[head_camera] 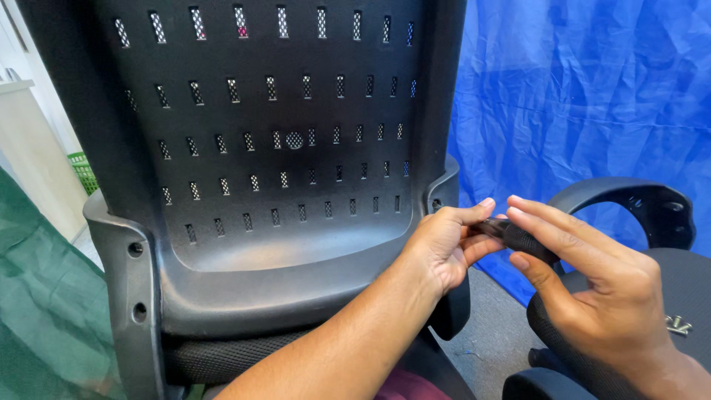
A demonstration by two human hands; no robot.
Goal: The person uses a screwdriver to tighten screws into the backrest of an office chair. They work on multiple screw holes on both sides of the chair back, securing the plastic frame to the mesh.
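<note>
Landmark is the black perforated plastic chair backrest [259, 141], standing upright and filling the left and centre of the view. Left hand [444, 248] comes up from bottom centre, forearm angled up to the right, and sits just off the backrest's lower right edge, beside its side bracket. Its fingers are curled in, thumb stretched on top, pinching one end of a short black cylindrical tool with a knurled grip [518, 238]. Right hand [600, 289] enters from the bottom right corner, back of the hand facing the camera, fingers extended and closed over the tool's other end, thumb tucked under it. Tool lies roughly level, tilted slightly down to the right, held between both hands, right of the backrest and clear of it. Further right: a second black chair's curved armrest [629, 204] and a blue plastic sheet [578, 96] behind. Green fabric [44, 311] left of the backrest.
</note>
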